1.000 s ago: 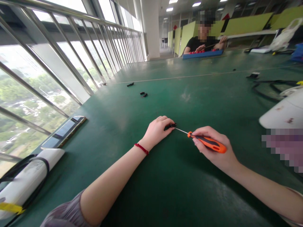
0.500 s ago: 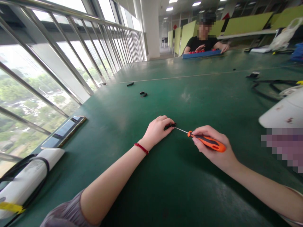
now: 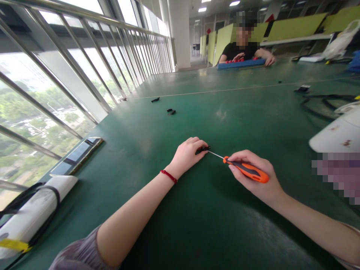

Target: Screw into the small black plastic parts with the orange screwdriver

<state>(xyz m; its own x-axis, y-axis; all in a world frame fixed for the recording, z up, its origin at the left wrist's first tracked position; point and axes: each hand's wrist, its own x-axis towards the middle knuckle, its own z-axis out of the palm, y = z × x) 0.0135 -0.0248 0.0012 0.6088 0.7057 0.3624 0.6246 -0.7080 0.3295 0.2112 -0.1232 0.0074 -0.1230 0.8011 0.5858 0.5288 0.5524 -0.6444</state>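
Observation:
Low over the green table, my left hand (image 3: 189, 153) pinches a small black part (image 3: 203, 149) between thumb and fingers; most of the part is hidden, so its kind cannot be told. My right hand (image 3: 257, 174) is closed around the orange and dark grey handle of a screwdriver (image 3: 247, 170). The screwdriver's thin metal shaft points left, and its tip meets the right end of the black part. Whether the tip sits in a screw is too small to see.
Small black pieces (image 3: 171, 111) lie beyond my hands, with another black piece (image 3: 155, 99) farther back. A phone (image 3: 77, 155) and a white cable-wrapped device (image 3: 36, 212) lie left by the railing (image 3: 92, 56). White object (image 3: 337, 129) at right. A person (image 3: 244, 50) sits opposite behind a blue tray (image 3: 242, 65).
Both hands keep nearly the same pose, with the screwdriver tip still at the black part. The handle looks slightly turned in my right hand. The whole view has shifted a little.

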